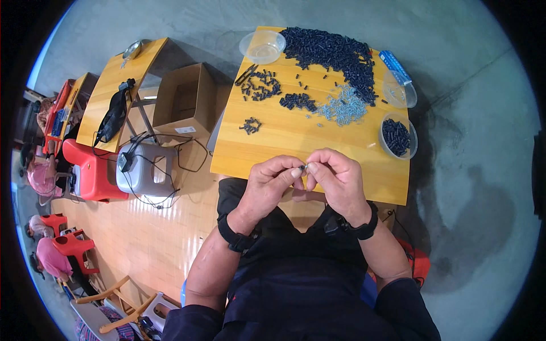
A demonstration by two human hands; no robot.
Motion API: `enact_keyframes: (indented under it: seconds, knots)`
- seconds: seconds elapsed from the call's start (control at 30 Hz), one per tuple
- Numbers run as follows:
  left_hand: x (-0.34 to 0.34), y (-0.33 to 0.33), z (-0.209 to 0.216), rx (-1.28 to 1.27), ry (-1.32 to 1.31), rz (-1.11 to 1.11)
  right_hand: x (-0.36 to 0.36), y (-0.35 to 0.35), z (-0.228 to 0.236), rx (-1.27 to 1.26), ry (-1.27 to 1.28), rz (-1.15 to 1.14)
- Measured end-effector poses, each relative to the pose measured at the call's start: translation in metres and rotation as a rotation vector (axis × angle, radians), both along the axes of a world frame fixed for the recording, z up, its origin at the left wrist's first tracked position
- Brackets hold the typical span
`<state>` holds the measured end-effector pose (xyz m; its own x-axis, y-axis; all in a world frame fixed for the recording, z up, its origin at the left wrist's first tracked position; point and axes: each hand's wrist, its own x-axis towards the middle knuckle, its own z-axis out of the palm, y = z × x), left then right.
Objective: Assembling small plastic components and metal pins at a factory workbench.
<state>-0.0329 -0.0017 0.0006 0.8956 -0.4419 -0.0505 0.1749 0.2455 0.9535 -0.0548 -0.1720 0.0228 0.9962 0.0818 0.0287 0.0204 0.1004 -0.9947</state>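
Note:
My left hand (269, 181) pinches a small dark cylindrical piece (302, 167) above the near edge of the wooden table. My right hand (341, 181) meets it there, thumb and forefinger pressed together at the piece's other end; whatever lies between those fingertips is too small to make out. Beyond my hands lie a little cluster of dark pieces (250, 125), a denser group (298, 102) and a pile of small clear bluish parts (344, 106). A large heap of dark pieces (330, 48) covers the far side.
Scissors (246, 74) lie at the table's left edge, near a clear plastic bowl (263, 48). On the right are a tub of dark pieces (396, 136), a clear lid (399, 90) and a blue box (394, 67). Leftward stand a cardboard box (183, 102) and stools (147, 167); people sit farther off.

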Motion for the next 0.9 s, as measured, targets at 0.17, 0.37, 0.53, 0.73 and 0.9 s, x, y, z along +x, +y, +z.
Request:
enact_keyframes:
  seconds: [0.17,0.37,0.53,0.73,0.9]
  knots:
    - [-0.001,-0.001,-0.002,0.007,-0.025,0.023,0.0,0.0,0.0,-0.045,-0.027,0.001]
    - [0.0,0.0,0.0,0.008,0.059,0.011,0.002,0.0,-0.002,-0.1,-0.061,-0.012]
    - [0.001,0.003,-0.004,0.04,0.097,0.001,0.012,-0.005,0.001,-0.364,-0.273,0.051]
    - [0.002,0.0,0.007,0.053,0.201,-0.005,0.01,-0.005,0.002,-0.246,-0.127,0.055]
    - [0.0,-0.001,0.007,0.02,0.26,0.039,0.013,-0.006,0.0,-0.345,-0.191,0.064]
